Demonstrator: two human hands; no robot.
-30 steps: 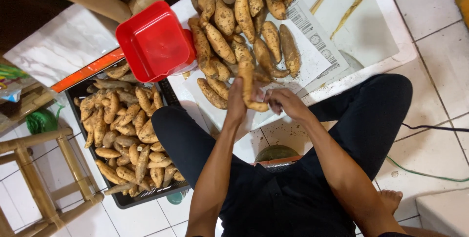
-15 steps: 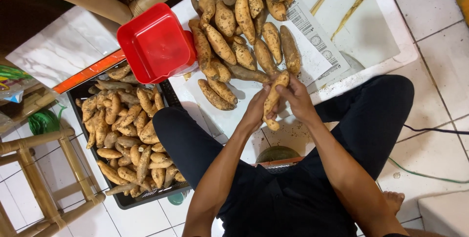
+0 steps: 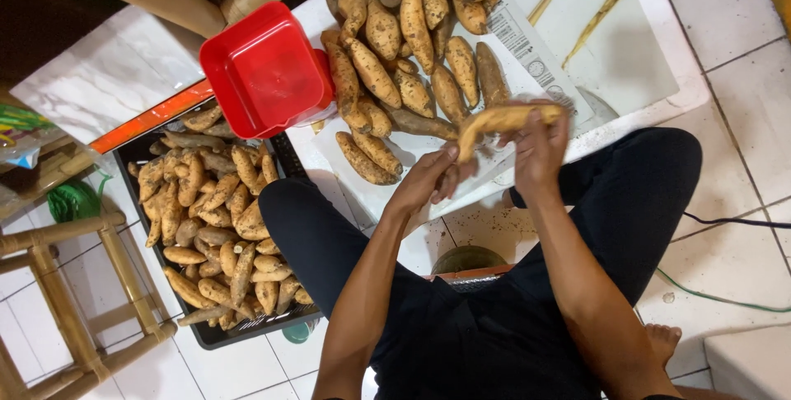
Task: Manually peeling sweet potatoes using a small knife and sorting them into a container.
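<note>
Black crate (image 3: 132, 153) at left, heaped with sweet potatoes. Red tub (image 3: 265, 70) tilted on the crate's far edge, inside not visible. More loose tubers (image 3: 412, 54) piled on white sheet (image 3: 634, 62). 1 sweet potato (image 3: 503, 120) raised above the lap, gripped between left hand (image 3: 428, 179) at its lower end and right hand (image 3: 540, 149) at its upper end.

A long, tan sweet potato (image 3: 501, 123), dirt-speckled and slightly curved, lies nearly level in the air above the white sheet. The right hand (image 3: 540, 151) wraps its right end; the left hand (image 3: 428, 177) touches its lower left tip with its fingertips.
</note>
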